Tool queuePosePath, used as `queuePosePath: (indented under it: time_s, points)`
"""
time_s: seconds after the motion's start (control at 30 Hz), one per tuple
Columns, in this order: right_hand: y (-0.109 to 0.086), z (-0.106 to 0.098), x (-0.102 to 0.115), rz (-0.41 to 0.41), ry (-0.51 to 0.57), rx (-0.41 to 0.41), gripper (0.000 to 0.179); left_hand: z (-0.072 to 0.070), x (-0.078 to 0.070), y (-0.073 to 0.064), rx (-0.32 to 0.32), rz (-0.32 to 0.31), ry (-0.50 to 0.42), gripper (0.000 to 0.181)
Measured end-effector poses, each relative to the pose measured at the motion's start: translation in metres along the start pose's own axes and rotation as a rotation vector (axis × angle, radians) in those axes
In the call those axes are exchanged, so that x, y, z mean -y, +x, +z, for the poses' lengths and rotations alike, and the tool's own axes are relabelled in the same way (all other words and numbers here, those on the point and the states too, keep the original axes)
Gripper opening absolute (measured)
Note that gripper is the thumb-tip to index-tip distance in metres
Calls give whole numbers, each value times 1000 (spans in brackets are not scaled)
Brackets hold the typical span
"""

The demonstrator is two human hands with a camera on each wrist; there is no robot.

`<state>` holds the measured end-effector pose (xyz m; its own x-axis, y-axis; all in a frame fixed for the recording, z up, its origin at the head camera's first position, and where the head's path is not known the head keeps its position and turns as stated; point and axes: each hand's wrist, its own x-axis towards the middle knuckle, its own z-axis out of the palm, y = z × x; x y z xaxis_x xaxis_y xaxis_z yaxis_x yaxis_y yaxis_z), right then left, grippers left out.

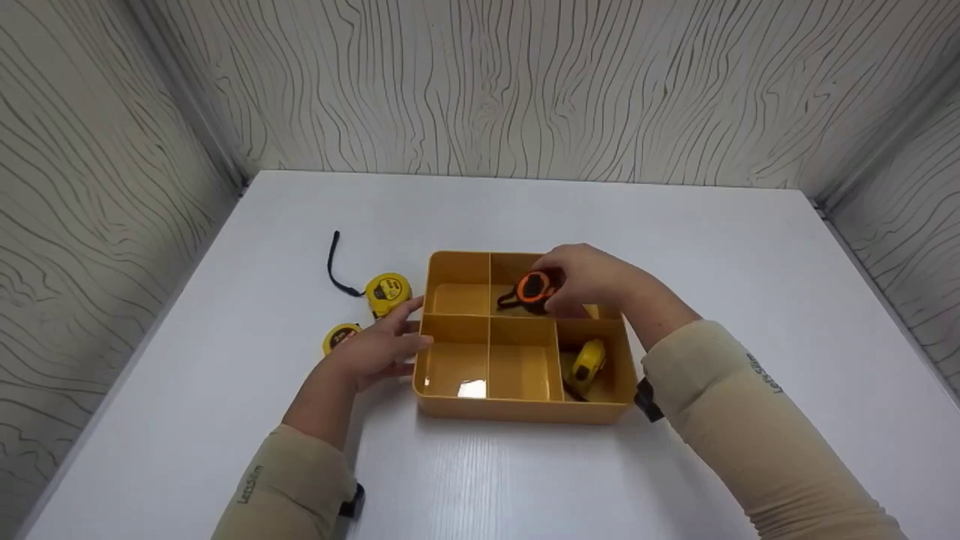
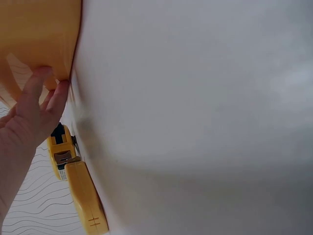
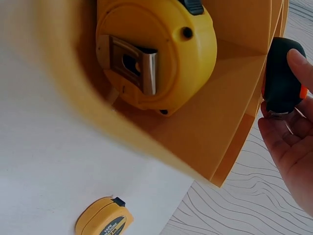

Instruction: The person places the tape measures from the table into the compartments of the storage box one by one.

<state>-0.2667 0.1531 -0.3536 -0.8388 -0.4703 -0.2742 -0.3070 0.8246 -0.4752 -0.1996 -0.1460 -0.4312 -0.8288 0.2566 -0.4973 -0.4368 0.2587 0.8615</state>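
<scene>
While our left hand [image 1: 382, 346] is resting against the left wall of the yellow-orange organizer [image 1: 525, 411], its fingers spreading fairly straight, our right hand [image 1: 589, 271] is gripping the black-and-orange tape measure [image 1: 535, 288] between thumb and fingers. We're holding it over the wide back compartment, just right of centre in the frame; whether it's touching the compartment floor, we're not managing to tell. It's lying to the left of the right hand, its black strap [image 1: 508, 301] pointing farther left. From the head its case is looking nearly round; in the right wrist view, at the right edge, its long axis is running up and down. In the organizer's lower right compartment, a yellow tape measure [image 1: 588, 363] is leaning aslant. Left of the organizer, a corded tape measure [image 1: 388, 291] and a partly hidden tape measure [image 1: 342, 335] are lying on the counter [image 1: 480, 480], both nearer our left hand.
</scene>
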Motion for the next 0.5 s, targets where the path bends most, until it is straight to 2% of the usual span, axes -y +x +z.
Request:
queuePosePath:
  time_s: [0.17,0.5]
  points:
    - [-1,-2,-2,31,19,17,54,1,0,0,-6,-1,-7,74]
    - [-3,-7,-8,9,27,16,57,1,0,1,-5,2,-16,74]
